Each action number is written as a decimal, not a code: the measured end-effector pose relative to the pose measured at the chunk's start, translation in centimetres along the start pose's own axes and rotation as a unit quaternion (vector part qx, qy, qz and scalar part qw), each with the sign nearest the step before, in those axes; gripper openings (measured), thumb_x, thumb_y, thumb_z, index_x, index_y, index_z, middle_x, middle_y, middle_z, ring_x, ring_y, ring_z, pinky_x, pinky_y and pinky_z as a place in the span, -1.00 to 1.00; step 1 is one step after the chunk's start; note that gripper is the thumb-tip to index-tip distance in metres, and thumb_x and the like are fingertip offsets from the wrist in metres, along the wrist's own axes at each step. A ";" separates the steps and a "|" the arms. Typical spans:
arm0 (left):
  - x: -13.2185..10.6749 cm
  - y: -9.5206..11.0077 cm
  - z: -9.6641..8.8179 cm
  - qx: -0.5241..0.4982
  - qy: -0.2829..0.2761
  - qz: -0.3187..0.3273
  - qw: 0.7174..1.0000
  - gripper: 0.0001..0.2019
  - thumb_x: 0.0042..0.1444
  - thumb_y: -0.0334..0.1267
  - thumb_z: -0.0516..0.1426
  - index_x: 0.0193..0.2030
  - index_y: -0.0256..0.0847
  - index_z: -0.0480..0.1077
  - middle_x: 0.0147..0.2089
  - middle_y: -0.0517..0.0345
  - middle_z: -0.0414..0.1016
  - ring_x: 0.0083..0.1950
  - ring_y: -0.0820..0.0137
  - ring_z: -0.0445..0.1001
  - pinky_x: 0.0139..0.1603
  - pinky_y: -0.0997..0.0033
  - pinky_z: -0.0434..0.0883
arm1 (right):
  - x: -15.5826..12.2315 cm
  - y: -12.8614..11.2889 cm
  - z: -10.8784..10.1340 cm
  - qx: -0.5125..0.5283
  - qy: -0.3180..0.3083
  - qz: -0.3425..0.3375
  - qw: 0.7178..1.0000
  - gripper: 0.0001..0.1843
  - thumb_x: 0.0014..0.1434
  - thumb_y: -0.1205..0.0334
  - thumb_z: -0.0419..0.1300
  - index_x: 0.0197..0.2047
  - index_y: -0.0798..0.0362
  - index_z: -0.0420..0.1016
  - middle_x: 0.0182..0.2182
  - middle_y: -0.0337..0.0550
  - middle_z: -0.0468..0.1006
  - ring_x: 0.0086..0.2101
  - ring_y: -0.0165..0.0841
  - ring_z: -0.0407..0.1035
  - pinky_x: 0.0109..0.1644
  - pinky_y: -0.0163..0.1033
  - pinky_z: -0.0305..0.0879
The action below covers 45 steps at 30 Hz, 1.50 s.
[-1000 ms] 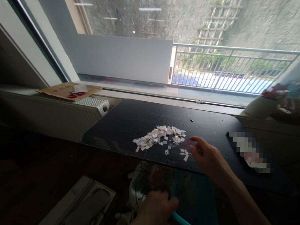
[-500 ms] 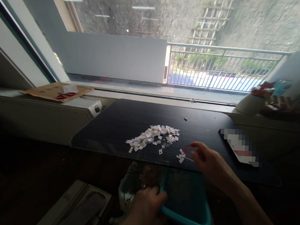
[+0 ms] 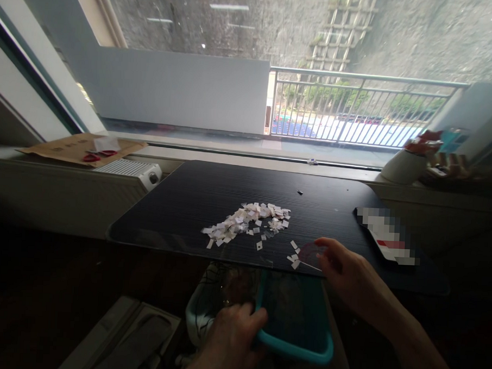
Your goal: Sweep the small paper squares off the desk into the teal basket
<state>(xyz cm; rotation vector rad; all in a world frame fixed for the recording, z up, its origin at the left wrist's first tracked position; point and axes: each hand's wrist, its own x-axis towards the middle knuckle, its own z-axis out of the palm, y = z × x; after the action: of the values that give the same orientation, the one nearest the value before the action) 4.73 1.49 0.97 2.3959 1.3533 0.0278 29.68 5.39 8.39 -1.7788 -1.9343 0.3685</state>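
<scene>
Teal bin (image 3: 293, 345) is open below the table edge (image 3: 157, 245).

The left hand (image 3: 237, 328) grips a turquoise bin (image 3: 296, 349), the right hand (image 3: 340, 265) a translucent pinkish piece (image 3: 308, 253) near paper scraps (image 3: 295, 264)

left grip (image 3: 235, 328): bare, rounded knuckles | right grip (image 3: 346, 268): bare | right forearm (image 3: 406, 327): bare, tapering

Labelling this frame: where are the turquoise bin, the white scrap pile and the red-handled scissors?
Turquoise bin (image 3: 295, 348), head view: near rim.
White scrap pile (image 3: 239, 219), head view: middle of heap.
Red-handled scissors (image 3: 94, 157), head view: handle.
</scene>
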 end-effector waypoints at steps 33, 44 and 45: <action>0.3 0.1 -0.6 0.020 -0.031 -0.011 0.999 -0.86 -0.03 -0.31 0.14 -0.28 -0.08 0.32 -0.28 0.19 0.41 -0.24 0.26 0.41 -0.28 0.39 0.26 | -0.7 1.4 0.5 0.025 0.032 -0.063 0.997 -0.73 0.25 0.23 -0.02 -0.06 0.03 0.42 -0.19 -0.09 0.57 -0.26 -0.31 0.46 -0.20 -0.26 0.35; -0.4 -0.4 -1.0 -0.044 0.028 0.012 0.999 -0.88 -0.10 -0.36 0.12 -0.38 -0.11 0.28 -0.33 0.22 0.39 -0.31 0.33 0.38 -0.37 0.41 0.18 | -1.8 1.0 1.1 0.008 0.034 -0.119 0.992 -0.77 0.30 0.29 -0.06 -0.10 0.00 0.39 -0.20 -0.11 0.54 -0.23 -0.32 0.42 -0.16 -0.23 0.33; -0.4 -0.4 -1.1 -0.047 0.029 0.012 0.998 -0.88 -0.10 -0.36 0.13 -0.38 -0.11 0.28 -0.33 0.22 0.38 -0.32 0.33 0.38 -0.37 0.41 0.18 | -1.6 0.9 1.2 0.006 0.035 -0.123 0.992 -0.77 0.30 0.29 -0.06 -0.10 0.01 0.39 -0.21 -0.11 0.53 -0.24 -0.32 0.42 -0.17 -0.22 0.33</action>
<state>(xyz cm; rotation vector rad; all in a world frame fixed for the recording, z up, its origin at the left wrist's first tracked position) 4.02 1.71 1.88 2.3496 1.3184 0.1641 29.92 4.06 6.64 -1.5025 -2.0655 0.2281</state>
